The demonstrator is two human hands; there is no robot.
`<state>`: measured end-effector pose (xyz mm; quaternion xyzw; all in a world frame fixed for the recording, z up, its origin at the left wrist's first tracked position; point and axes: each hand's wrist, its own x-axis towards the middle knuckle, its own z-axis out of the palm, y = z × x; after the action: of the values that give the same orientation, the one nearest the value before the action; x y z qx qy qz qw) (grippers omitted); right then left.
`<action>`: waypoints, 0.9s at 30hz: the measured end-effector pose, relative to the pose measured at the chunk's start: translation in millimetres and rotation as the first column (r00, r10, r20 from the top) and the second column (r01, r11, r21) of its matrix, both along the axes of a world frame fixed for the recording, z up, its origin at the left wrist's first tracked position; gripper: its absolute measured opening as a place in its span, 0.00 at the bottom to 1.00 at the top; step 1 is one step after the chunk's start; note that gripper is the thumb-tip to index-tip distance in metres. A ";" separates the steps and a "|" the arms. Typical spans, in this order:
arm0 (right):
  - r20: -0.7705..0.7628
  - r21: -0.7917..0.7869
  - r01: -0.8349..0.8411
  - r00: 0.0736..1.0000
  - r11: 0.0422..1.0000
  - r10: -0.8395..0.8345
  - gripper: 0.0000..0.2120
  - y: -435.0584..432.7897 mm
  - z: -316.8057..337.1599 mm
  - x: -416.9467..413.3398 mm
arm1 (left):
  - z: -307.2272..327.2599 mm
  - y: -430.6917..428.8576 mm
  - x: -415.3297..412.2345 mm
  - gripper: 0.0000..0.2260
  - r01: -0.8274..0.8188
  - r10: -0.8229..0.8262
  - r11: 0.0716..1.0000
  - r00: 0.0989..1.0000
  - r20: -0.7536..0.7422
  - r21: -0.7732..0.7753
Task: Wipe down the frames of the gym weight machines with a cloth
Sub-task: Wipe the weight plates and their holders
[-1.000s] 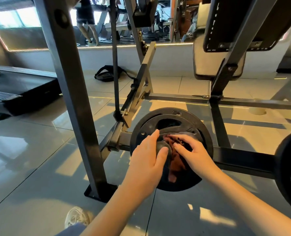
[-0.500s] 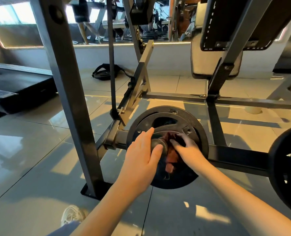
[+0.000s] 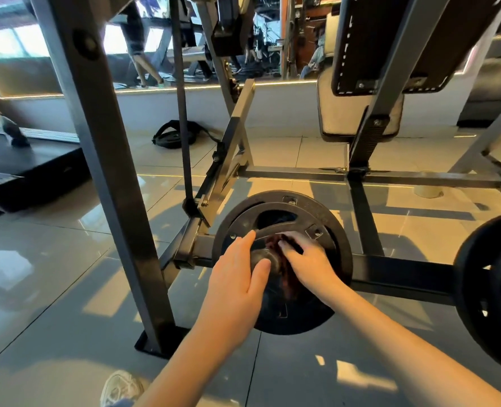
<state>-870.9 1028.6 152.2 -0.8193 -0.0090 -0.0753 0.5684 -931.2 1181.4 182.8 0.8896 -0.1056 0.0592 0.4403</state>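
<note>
Cloth [image 3: 275, 244] is bunching under the right hand [image 3: 309, 261], fingers gripping it against the weight plate [image 3: 327, 220]; left hand [image 3: 236, 279] is seemingly clasping the hub [image 3: 261, 257].

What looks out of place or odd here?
A black strapped bag lies on the pale tiled floor by the mirrored wall. Nothing else stands out: the left hand grips the round black weight plate's hub; the right hand holds a reddish-brown cloth against it.
</note>
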 end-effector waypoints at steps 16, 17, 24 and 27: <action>0.249 0.013 -0.220 0.945 0.975 0.210 0.14 -8.2 15.0 -38.1 | -4.0 1.1 5.7 0.21 0.008 -0.009 0.999 0.998 0.055 0.032; 0.211 0.032 -0.216 0.956 0.976 0.205 0.13 -11.5 9.8 -33.2 | -4.9 1.3 5.8 0.21 0.006 -0.007 0.999 0.999 0.053 0.031; 0.091 0.029 -0.043 0.995 0.999 0.040 0.12 -2.5 -3.3 -25.4 | -8.7 -0.4 7.2 0.21 -0.006 0.006 1.000 0.999 0.041 0.002; 0.164 0.011 -0.101 0.982 0.995 0.098 0.12 -7.1 7.2 -35.5 | -5.8 -1.2 7.1 0.21 0.000 0.000 1.000 0.998 0.057 0.010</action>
<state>-906.5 1021.5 159.4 -0.8035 -0.0959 -0.1137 0.5765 -924.1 1180.2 177.0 0.8898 -0.1185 0.0841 0.4325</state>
